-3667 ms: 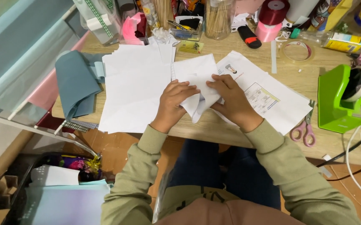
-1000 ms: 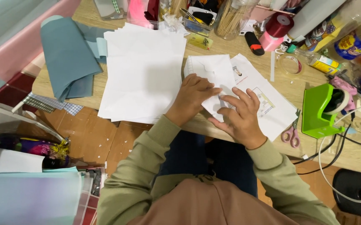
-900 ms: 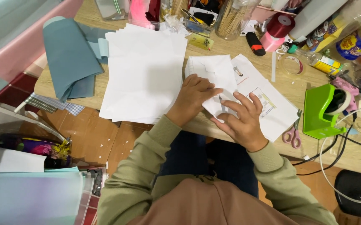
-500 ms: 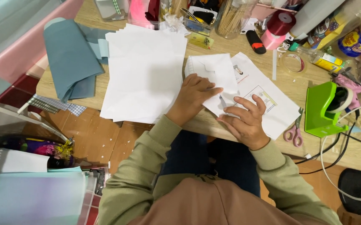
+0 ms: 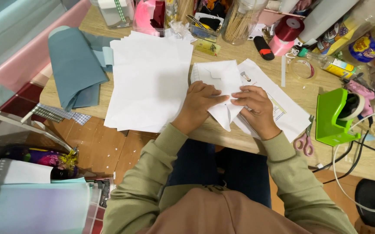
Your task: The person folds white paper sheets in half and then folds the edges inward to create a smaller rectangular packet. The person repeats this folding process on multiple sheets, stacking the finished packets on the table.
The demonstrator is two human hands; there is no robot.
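Note:
A folded piece of white paper [image 5: 220,82] lies on the wooden desk [image 5: 256,138] in front of me, with a pointed flap hanging toward the near edge. My left hand [image 5: 198,103] presses on its left part, fingers pointing right. My right hand [image 5: 256,106] pinches the paper's right side, fingertips nearly touching the left hand's. Under the folded piece sits a printed white sheet [image 5: 282,113]. A loose stack of white sheets [image 5: 150,80] lies to the left.
Teal paper [image 5: 72,69] drapes over the desk's left end. A green tape dispenser [image 5: 339,115] and pink-handled scissors [image 5: 304,141] sit at the right. Jars, a red ribbon spool [image 5: 288,29], a tape ring [image 5: 301,69] and bottles crowd the far edge. Cables hang at the right.
My right hand has moved up and left over the folded paper to meet my left hand. The paper now shows a pointed flap toward me.

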